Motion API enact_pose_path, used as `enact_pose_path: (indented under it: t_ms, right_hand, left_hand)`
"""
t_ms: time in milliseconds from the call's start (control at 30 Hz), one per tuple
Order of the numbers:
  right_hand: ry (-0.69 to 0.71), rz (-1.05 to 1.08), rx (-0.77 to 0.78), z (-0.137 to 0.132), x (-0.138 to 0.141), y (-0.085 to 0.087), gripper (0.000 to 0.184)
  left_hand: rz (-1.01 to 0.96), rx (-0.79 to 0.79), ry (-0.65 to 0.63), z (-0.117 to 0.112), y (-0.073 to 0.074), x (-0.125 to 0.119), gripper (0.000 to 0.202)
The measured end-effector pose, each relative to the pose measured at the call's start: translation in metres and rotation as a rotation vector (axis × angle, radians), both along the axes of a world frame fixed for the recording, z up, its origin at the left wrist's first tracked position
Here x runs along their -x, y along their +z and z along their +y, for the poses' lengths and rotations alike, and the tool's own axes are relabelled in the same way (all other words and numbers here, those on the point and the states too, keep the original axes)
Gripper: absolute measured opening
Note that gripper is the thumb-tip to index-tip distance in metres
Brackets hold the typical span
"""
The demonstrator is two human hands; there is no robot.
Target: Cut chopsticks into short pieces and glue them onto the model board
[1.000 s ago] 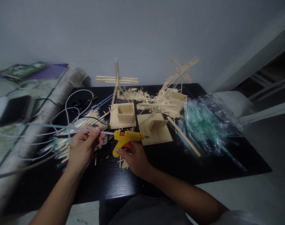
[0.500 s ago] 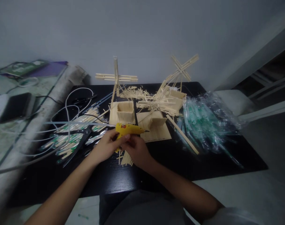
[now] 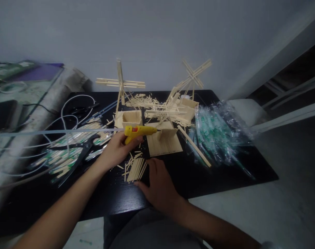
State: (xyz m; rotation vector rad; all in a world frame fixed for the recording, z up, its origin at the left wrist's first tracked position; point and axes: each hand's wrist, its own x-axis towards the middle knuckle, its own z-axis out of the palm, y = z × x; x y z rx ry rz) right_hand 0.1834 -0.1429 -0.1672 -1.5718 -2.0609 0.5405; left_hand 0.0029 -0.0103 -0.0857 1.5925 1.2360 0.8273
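Observation:
My left hand [image 3: 115,151] is wrapped round the handle of a yellow hot glue gun [image 3: 140,130], whose nozzle points right. A long clear glue stick [image 3: 51,131] runs out of its back to the left. Below it, my right hand [image 3: 159,180] rests at the right side of a pile of short wooden sticks [image 3: 137,169], thumb and fingers apart. Just past the nozzle is a wooden windmill model [image 3: 165,140] on a flat square base. Behind the glue gun, another windmill model [image 3: 131,118] has an open box on its base.
Black-handled pliers or cutters [image 3: 82,155] lie on packaged sticks [image 3: 69,148] at left, among white cables [image 3: 62,114]. A third windmill [image 3: 191,103] stands at the back right. Green-and-clear plastic packets [image 3: 219,131] cover the right side of the black table [image 3: 116,200].
My right hand has left the glue gun and moved down to the short sticks, its fingers parting. The left hand has shifted slightly left with the gun. The whole view has shifted slightly.

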Motion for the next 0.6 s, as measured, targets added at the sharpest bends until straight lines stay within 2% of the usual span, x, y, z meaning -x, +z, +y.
enact_pose_path:
  t_ms: [167, 333, 433, 600]
  right_hand:
    - [0.004, -0.033, 0.055, 0.005, 0.002, 0.001, 0.07]
    - [0.041, 0.089, 0.115, 0.009, -0.008, 0.007, 0.067]
    - [0.066, 0.236, 0.084, 0.008, -0.016, 0.002, 0.056]
    - [0.025, 0.409, -0.023, 0.011, -0.023, -0.012, 0.033]
  left_hand:
    - [-0.025, 0.053, 0.035, 0.0, -0.014, 0.0, 0.063]
    - [0.002, 0.096, -0.02, 0.004, -0.028, 0.013, 0.066]
    - [0.062, 0.037, -0.078, 0.007, -0.031, 0.017, 0.062]
    - [0.158, -0.066, -0.114, 0.006, -0.035, 0.015, 0.051]
